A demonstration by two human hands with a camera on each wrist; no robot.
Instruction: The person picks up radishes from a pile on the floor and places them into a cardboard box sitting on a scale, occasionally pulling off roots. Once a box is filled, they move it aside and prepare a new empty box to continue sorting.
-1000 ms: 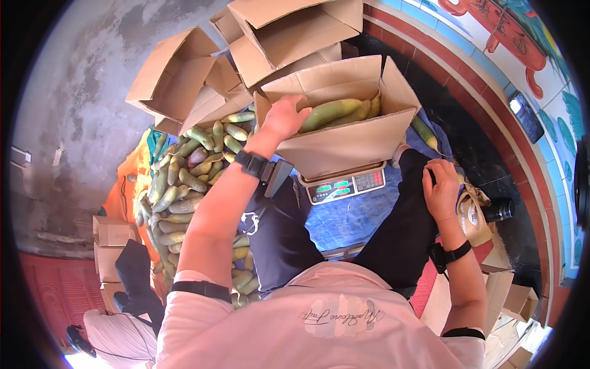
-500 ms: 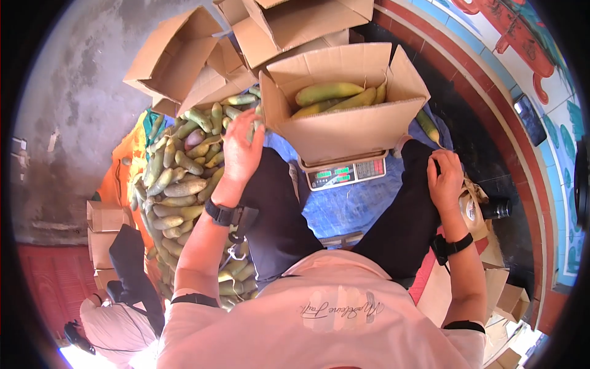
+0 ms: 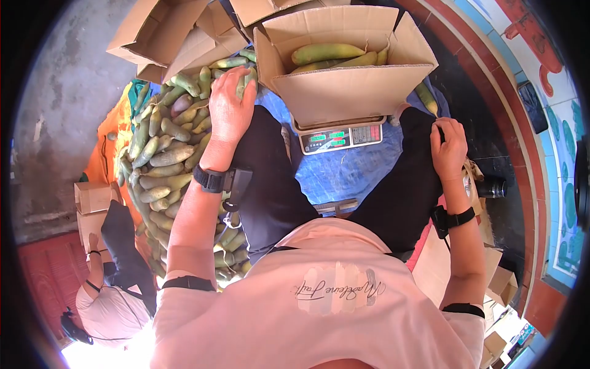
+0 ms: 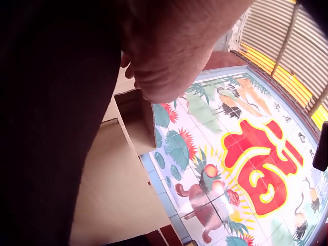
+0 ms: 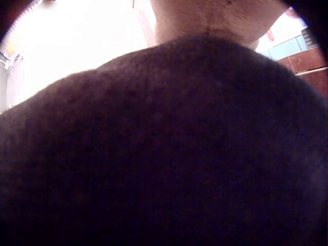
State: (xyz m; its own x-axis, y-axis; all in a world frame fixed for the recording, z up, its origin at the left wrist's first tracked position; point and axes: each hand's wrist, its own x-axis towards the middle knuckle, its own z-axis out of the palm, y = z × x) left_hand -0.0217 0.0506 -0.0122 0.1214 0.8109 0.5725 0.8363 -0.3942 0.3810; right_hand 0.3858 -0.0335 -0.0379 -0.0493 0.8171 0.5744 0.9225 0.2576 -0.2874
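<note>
In the head view my left hand (image 3: 230,111) is over the near edge of the radish pile (image 3: 163,157), left of the box. Its thumb and fingers lie on either side of a green radish (image 3: 247,77); I cannot tell whether they grip it. Several long green radishes (image 3: 326,53) lie inside an open cardboard box (image 3: 359,92), which stands on a digital scale (image 3: 341,138) with a lit display. My right hand (image 3: 450,147) rests on my right knee with loosely curled fingers. Dark trousers (image 5: 169,148) fill most of the right wrist view.
More open cardboard boxes (image 3: 169,31) stand behind the pile. A blue tarp (image 3: 338,178) covers the floor between my legs. A single radish (image 3: 425,98) lies right of the box. Another person (image 3: 114,313) is at lower left. A painted tile wall (image 4: 246,169) rises beyond.
My left hand has left the radishes in the box and moved left to the pile. The head view has shifted, so the box appears higher. My right hand stays on the knee.
</note>
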